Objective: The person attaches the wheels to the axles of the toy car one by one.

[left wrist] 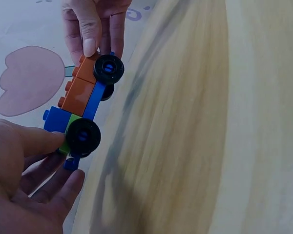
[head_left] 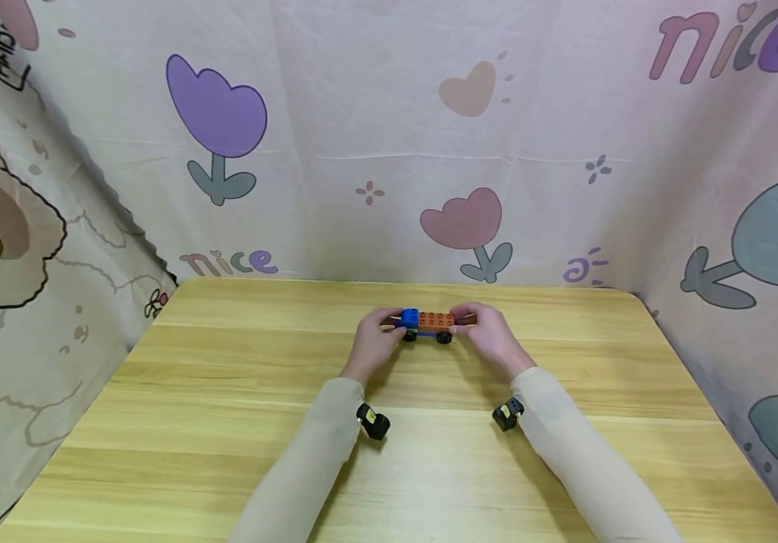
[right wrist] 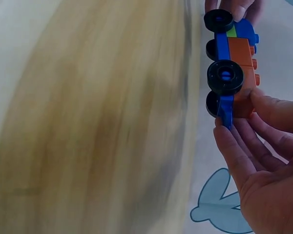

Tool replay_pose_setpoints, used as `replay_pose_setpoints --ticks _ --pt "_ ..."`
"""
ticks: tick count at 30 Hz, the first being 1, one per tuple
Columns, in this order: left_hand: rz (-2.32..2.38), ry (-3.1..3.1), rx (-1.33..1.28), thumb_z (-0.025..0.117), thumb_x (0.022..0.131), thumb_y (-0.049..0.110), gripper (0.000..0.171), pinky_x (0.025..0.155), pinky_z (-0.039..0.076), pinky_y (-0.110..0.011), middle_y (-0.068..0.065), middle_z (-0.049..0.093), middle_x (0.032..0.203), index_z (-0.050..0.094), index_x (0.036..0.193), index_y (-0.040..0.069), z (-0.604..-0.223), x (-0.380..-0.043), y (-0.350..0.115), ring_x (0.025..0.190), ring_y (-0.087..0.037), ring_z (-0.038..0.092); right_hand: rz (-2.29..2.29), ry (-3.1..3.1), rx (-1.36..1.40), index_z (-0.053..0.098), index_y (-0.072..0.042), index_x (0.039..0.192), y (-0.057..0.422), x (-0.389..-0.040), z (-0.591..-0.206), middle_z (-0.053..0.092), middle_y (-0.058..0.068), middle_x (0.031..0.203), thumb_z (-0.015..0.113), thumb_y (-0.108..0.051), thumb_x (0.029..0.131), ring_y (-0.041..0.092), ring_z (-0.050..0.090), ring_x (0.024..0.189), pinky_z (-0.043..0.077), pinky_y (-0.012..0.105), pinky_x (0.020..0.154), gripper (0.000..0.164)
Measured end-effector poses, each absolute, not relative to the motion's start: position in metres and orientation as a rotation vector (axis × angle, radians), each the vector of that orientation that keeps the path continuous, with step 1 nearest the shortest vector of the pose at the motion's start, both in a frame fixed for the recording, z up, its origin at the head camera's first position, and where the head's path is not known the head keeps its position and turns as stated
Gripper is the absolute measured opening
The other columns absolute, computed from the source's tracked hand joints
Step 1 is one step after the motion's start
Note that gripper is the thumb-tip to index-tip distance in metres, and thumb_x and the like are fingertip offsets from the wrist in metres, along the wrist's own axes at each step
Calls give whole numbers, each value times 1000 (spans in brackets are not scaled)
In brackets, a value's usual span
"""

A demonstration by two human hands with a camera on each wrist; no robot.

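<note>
A toy truck (head_left: 435, 322) built of blocks is held between both hands near the back of the table. It has a blue front block, a lime green piece under that, orange blocks behind, a blue base and black wheels. My left hand (head_left: 376, 341) grips the blue front end, its thumb beside the front wheel in the left wrist view. At the orange rear end, my right hand (head_left: 490, 337) pinches the truck with the thumb on the orange block (right wrist: 244, 100). In both wrist views the wheels (left wrist: 83, 135) look raised off the tabletop.
The wooden table (head_left: 226, 422) ends at a back edge just beyond the hands. A printed cloth (head_left: 341, 113) with flowers and lettering hangs behind it and along both sides. Each sleeve carries a small black camera (head_left: 373, 422) at the wrist.
</note>
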State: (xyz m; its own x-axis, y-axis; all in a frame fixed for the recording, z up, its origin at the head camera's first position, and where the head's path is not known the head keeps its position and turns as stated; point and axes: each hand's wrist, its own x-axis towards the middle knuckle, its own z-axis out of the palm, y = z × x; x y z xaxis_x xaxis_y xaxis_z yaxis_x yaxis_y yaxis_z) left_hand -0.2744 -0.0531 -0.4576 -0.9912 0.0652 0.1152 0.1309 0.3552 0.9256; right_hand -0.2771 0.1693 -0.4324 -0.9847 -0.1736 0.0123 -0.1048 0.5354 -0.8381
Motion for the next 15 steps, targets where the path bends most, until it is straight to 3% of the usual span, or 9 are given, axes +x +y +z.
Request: replay_pose_setpoints --ticks 15 --pt "-1721 -2620 -97 64 94 0 36 95 49 -37 -9 58 126 62 130 4 -458 -280 -51 116 -26 56 -1492 2624 -274 60 6 120 169 -290 -443 64 18 113 66 4 90 30 62 104 50 40 92 31"
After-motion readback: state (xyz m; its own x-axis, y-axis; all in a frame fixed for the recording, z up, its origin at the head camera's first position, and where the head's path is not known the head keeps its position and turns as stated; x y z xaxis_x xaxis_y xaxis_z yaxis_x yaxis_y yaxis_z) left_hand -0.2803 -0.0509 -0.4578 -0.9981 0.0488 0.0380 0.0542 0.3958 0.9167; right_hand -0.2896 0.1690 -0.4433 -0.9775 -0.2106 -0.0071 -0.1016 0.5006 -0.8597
